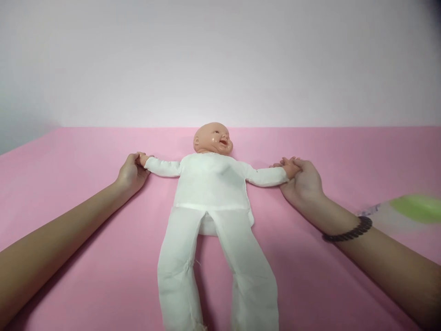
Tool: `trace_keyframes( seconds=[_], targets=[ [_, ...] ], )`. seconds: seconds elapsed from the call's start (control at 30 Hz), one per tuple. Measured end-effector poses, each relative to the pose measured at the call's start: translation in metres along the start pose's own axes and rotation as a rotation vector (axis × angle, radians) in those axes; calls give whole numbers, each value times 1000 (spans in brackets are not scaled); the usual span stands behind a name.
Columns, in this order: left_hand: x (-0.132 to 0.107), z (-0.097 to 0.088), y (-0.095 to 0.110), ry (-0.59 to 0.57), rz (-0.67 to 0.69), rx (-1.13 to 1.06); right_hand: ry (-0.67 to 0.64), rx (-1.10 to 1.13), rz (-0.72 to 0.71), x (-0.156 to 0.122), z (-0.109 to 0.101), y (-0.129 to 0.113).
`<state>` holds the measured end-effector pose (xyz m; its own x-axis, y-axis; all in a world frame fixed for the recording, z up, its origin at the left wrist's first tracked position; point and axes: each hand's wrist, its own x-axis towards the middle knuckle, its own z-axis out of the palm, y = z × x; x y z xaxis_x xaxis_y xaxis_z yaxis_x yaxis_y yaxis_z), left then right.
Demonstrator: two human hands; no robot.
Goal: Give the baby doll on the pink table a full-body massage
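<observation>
A baby doll (212, 184) in a white top and white trousers lies on its back on the pink surface (86, 156), head toward the far wall, arms spread out sideways. My left hand (132, 172) is closed around the doll's hand on the left side. My right hand (302, 181) holds the doll's other hand, its fingers wrapped over it. A dark bead bracelet (347, 232) sits on my right wrist. The doll's legs run toward me and off the bottom edge.
A blurred green and clear object (409, 209) lies at the right edge of the pink surface, just beyond my right forearm. A plain pale wall (220, 59) rises behind the surface's far edge.
</observation>
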<state>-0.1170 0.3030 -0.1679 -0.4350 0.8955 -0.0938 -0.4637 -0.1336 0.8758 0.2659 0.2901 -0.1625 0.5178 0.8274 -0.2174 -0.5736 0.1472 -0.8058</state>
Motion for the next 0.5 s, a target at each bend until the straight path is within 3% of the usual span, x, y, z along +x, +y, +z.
trace_keyframes(
  seconds=[0.17, 0.5],
  targets=[
    [1, 2, -1, -5, 18, 15, -6, 24, -30, 3, 0, 2],
    [11, -5, -2, -178, 59, 90, -52, 48, -76, -1, -2, 1]
  ],
)
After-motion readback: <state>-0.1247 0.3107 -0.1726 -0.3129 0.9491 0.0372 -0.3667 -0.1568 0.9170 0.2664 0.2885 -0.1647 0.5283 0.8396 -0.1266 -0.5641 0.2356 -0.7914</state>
